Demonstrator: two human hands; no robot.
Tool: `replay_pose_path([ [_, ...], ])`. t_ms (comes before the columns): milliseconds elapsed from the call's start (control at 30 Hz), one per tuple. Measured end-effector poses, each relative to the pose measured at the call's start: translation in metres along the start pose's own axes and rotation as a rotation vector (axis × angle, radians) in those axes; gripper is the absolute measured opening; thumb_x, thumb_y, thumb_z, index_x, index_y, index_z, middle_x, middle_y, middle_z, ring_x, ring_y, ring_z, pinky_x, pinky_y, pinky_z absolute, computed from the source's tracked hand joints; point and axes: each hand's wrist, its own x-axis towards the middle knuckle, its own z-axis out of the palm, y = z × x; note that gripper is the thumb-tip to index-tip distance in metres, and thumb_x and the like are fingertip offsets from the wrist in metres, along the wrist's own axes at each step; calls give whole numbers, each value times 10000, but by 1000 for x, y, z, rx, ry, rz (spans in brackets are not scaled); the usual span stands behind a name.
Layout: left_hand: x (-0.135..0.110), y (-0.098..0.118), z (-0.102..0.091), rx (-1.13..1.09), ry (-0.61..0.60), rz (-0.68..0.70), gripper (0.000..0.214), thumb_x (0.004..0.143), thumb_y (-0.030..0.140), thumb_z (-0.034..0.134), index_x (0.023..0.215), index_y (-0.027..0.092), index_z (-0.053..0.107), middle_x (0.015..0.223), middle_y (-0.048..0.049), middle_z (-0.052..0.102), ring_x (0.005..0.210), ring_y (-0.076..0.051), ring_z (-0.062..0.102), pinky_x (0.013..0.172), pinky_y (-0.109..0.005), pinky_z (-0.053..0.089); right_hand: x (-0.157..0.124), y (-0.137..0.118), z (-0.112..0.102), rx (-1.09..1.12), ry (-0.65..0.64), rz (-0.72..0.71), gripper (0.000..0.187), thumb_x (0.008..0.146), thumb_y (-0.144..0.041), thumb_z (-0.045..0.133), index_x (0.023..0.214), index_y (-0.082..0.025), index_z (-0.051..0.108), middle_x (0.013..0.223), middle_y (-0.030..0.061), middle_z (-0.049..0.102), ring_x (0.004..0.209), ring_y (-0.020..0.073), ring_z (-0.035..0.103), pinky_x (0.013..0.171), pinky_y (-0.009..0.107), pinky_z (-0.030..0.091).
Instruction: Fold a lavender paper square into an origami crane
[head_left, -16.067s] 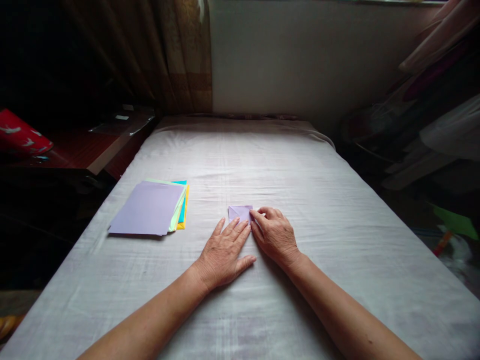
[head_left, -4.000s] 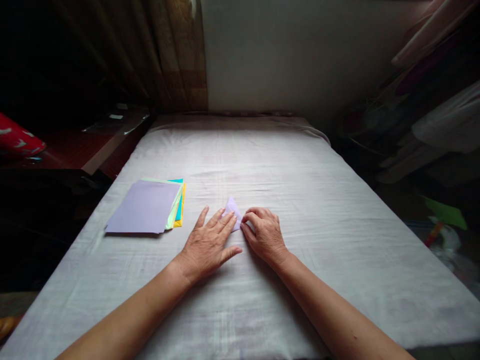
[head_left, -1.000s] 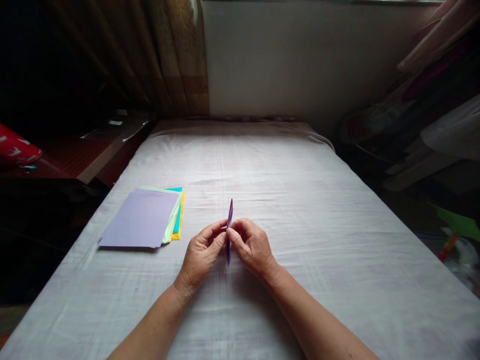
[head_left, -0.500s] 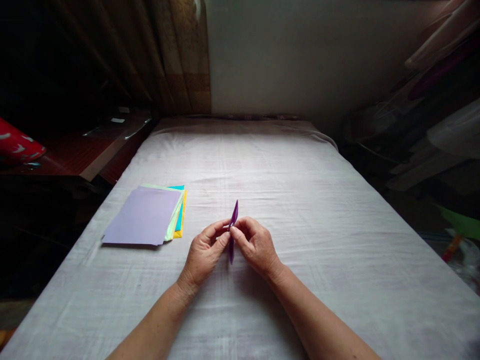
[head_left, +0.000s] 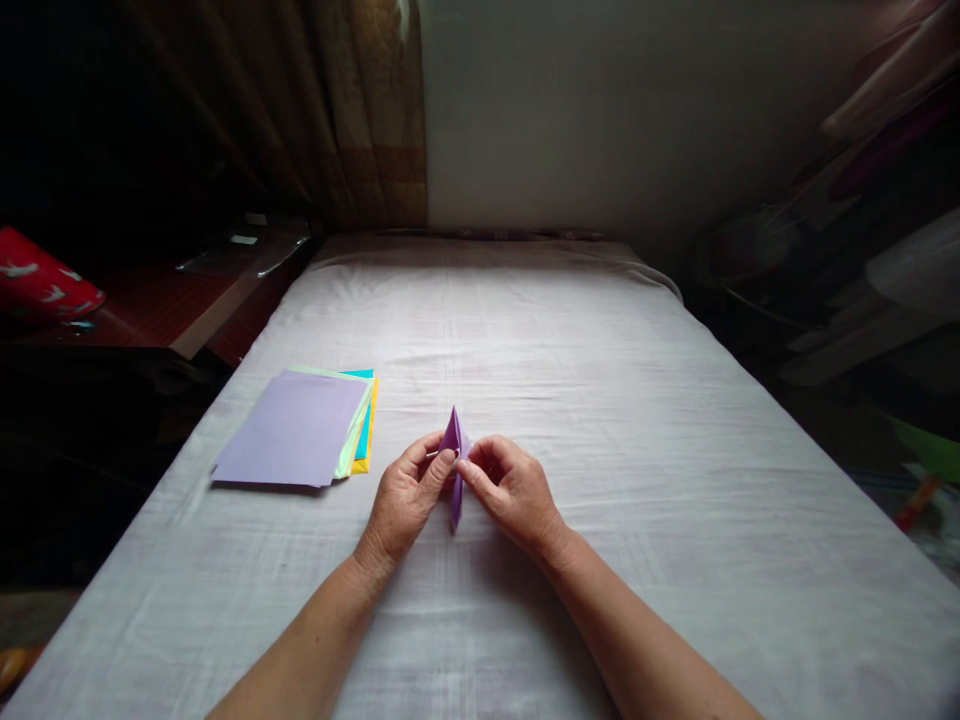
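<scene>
Head view: I've got the left hand [head_left: 401, 497] and right hand [head_left: 517, 495], each with a narrow grip, thumb and fingers pinching the folded purple paper [head_left: 452, 436] between them. It's nearly edge-on to me, pointed at top and bottom, over the pale cloth [head_left: 570, 350]; can't tell if the lower tip touches. Paper stack [head_left: 291, 428], lilac on top, lies off past the left hand. Step looks like parting the folded layers. Next move, I'd judge, calls for light, even pinches, no tearing.
</scene>
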Motion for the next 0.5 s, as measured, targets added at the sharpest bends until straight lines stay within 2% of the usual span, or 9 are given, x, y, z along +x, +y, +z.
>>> replay_pose_path([
  [133, 5, 5, -1, 5, 28, -13, 615, 710, 597, 741, 1116, 141, 672, 944, -80, 749, 812, -208, 710, 713, -284, 576, 0, -2, 2, -52, 0, -22, 189, 850, -375, 606, 779, -199, 600, 721, 5, 629, 626, 122, 555, 594, 230, 427],
  [333, 10, 5, -2, 14, 24, -20, 600, 705, 578, 748, 1108, 140, 674, 893, -66, 754, 798, -197, 707, 712, -274, 572, -1, -2, 4, -87, -7, -45, 164, 849, -349, 608, 781, -200, 592, 718, -2, 631, 603, 113, 555, 588, 225, 417],
  [500, 12, 2, -3, 104, 49, 45, 537, 733, 559, 720, 1078, 148, 694, 983, -72, 746, 829, -196, 704, 719, -269, 569, -2, -2, 4, -101, -8, -48, 171, 855, -350, 602, 777, -198, 594, 719, 0, 632, 603, 113, 556, 589, 225, 413],
])
